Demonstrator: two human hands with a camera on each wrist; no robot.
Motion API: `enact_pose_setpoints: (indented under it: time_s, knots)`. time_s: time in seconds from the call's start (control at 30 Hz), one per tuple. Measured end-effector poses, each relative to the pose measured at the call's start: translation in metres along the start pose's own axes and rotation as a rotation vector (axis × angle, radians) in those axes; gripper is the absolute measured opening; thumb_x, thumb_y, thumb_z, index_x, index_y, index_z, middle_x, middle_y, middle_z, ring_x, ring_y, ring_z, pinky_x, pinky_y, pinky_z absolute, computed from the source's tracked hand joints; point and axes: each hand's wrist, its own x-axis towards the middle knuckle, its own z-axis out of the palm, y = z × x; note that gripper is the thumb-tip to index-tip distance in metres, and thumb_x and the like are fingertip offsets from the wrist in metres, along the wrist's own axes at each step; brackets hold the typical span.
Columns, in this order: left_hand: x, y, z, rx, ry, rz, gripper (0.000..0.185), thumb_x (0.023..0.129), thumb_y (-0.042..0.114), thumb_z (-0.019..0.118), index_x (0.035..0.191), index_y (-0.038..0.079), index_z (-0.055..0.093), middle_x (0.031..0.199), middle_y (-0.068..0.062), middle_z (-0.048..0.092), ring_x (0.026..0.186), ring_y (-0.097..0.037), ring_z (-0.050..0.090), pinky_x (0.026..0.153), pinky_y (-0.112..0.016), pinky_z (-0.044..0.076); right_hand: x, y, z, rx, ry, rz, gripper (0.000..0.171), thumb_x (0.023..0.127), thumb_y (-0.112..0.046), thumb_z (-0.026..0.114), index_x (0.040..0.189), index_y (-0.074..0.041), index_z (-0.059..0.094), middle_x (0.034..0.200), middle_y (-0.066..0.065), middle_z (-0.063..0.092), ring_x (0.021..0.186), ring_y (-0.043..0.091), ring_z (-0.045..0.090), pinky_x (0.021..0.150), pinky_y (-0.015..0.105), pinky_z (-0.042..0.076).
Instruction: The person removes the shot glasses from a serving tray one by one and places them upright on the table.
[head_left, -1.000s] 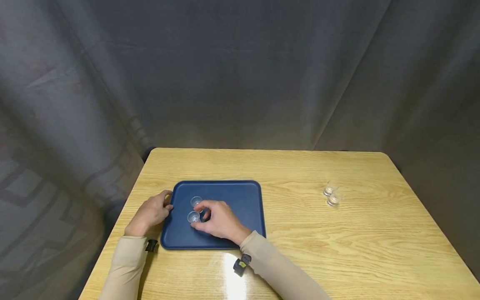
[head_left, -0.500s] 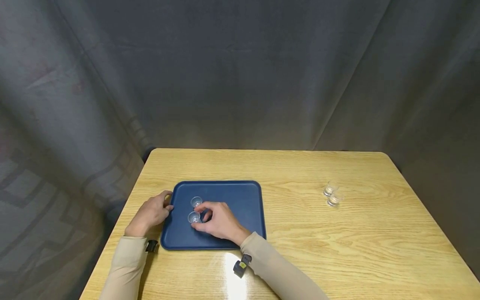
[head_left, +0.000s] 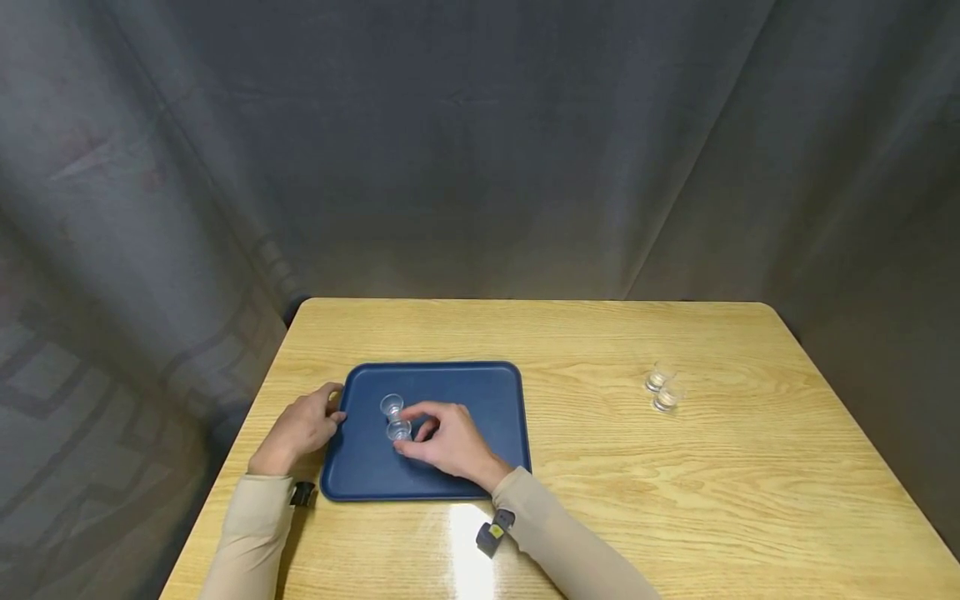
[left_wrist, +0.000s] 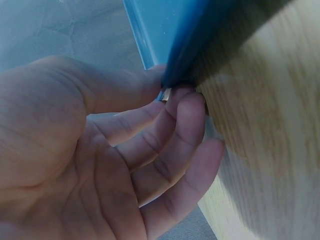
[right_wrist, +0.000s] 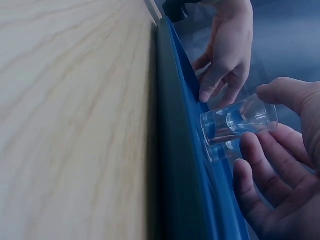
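At the table's left: left hand, thumb and fingers pinching the rim of the flat dark-blue plastic tray. On the tray: two small clear plastic cups, nearer one gripped by the right hand. Far right, on the pale wooden table: two more small clear cups.

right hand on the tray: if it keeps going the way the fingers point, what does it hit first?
Probably the far clear cup. The right hand points up-left across the blue tray, fingers round the near clear cup; the far one stands just beyond, close or touching, depth unclear. The left hand grips the tray's edge further left.
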Motion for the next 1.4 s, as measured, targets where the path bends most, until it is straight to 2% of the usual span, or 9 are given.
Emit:
enact_pose_setpoints:
  time_s: [0.23, 0.4, 0.57, 1.03, 1.4]
  knots:
    - [0.0, 0.001, -0.001, -0.001, 0.0, 0.001, 0.051, 0.105, 0.009, 0.06, 0.151, -0.008, 0.047, 0.126, -0.033, 0.07, 0.106, -0.04, 0.073, 0.094, -0.058, 0.058, -0.006, 0.004, -0.012, -0.014, 0.05, -0.003, 0.036, 0.089, -0.02, 0.087, 0.122, -0.011, 0.079, 0.079, 0.003, 0.077, 0.065, 0.003, 0.064, 0.057, 0.017, 0.045]
    - [0.0, 0.001, -0.001, -0.005, -0.002, -0.002, 0.051, 0.105, 0.009, 0.06, 0.151, -0.008, 0.047, 0.127, -0.033, 0.07, 0.107, -0.04, 0.073, 0.095, -0.059, 0.058, -0.013, 0.007, -0.027, -0.013, 0.08, -0.001, 0.035, 0.088, -0.02, 0.088, 0.121, -0.013, 0.079, 0.079, -0.002, 0.077, 0.067, 0.007, 0.067, 0.056, 0.019, 0.046]
    - [0.0, 0.0, -0.002, -0.007, -0.002, -0.001, 0.051, 0.105, 0.009, 0.06, 0.151, -0.008, 0.047, 0.128, -0.034, 0.069, 0.108, -0.041, 0.073, 0.095, -0.059, 0.058, -0.018, 0.01, -0.042, -0.017, 0.108, 0.005, 0.036, 0.088, -0.019, 0.088, 0.122, -0.013, 0.078, 0.083, 0.0, 0.078, 0.069, 0.009, 0.069, 0.056, 0.02, 0.047]
    - [-0.001, 0.0, -0.001, -0.002, -0.001, -0.002, 0.051, 0.105, 0.009, 0.061, 0.151, -0.008, 0.047, 0.129, -0.034, 0.069, 0.11, -0.042, 0.072, 0.096, -0.06, 0.057, -0.034, 0.026, -0.077, 0.001, 0.184, 0.122, 0.039, 0.085, -0.019, 0.09, 0.122, -0.015, 0.079, 0.082, 0.0, 0.076, 0.069, 0.009, 0.067, 0.056, 0.019, 0.045]
    - [-0.001, 0.0, 0.0, -0.006, 0.003, -0.002, 0.051, 0.105, 0.01, 0.061, 0.152, -0.007, 0.047, 0.13, -0.034, 0.069, 0.111, -0.043, 0.072, 0.097, -0.06, 0.057, -0.048, 0.035, -0.101, -0.008, 0.262, 0.167, 0.037, 0.085, -0.018, 0.09, 0.12, -0.014, 0.08, 0.085, 0.001, 0.076, 0.071, 0.009, 0.067, 0.058, 0.02, 0.048]
